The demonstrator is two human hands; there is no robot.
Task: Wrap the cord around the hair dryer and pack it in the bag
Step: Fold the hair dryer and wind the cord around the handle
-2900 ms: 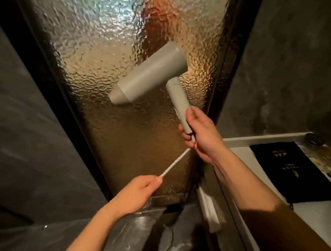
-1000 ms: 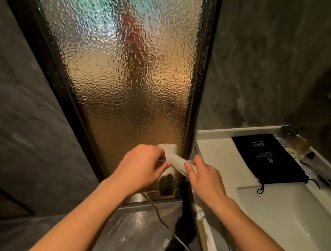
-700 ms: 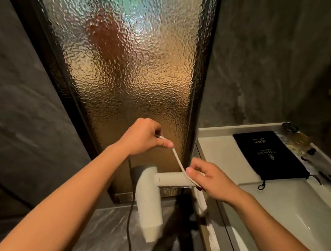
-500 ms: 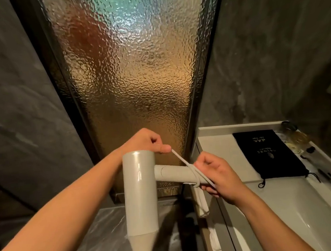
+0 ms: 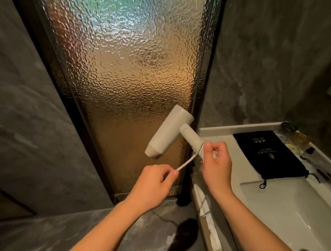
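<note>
Right hand [image 5: 216,166]: I clench the hair dryer [image 5: 170,134] by its handle, barrel toward 10 o'clock.
Left hand [image 5: 154,183]: I pinch the cord [image 5: 185,163] taut, at 8 o'clock from the handle.
Bag [image 5: 268,154]: lying flat on the white counter [image 5: 211,130], at 3 o'clock.
Risk: slack lets loops slip off the handle.

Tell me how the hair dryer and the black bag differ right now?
The hair dryer is pale and rigid, held in the air by the right hand; the black bag is dark, soft and lies flat on the counter. The dryer's cord is pulled taut by the left hand; the bag's drawstrings lie slack.
</note>
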